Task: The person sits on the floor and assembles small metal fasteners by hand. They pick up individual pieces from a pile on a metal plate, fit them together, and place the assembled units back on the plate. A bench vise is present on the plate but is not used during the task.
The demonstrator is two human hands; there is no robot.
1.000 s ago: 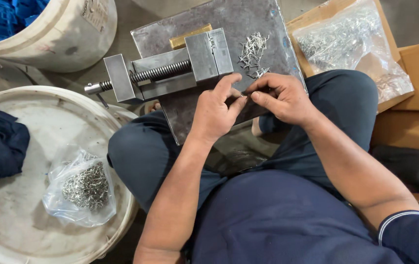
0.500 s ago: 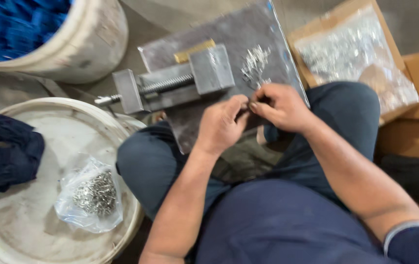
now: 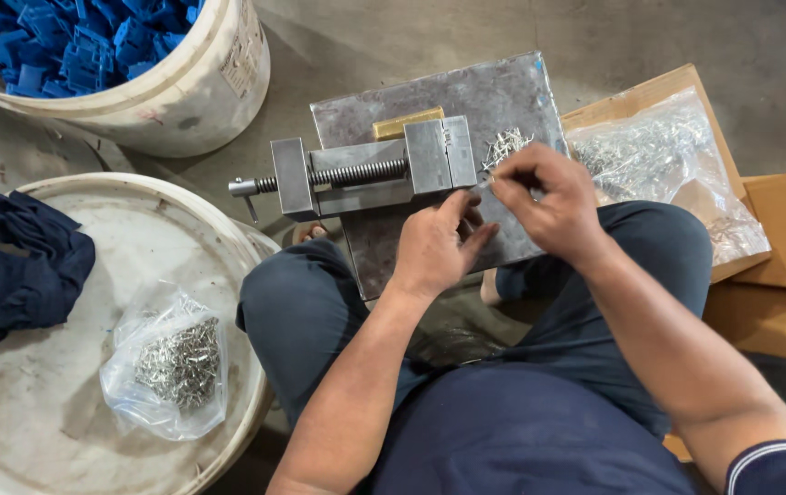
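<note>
Two hands are meeting over the metal plate [image 3: 503,101] beside the vise [image 3: 365,174]: right hand [image 3: 549,202] pinching maybe a tiny pin [image 3: 484,182], left hand [image 3: 434,247] loosely curled, so going slowly is helping.

We saw blue plastic parts [image 3: 90,41] in a cream bucket [image 3: 200,92], a grey steel vise [image 3: 365,170] — and a navy cloth [image 3: 17,266] on a whitish lid [image 3: 118,238].

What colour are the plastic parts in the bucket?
Blue parts, in a whitish bucket, seen in the head view.
</note>
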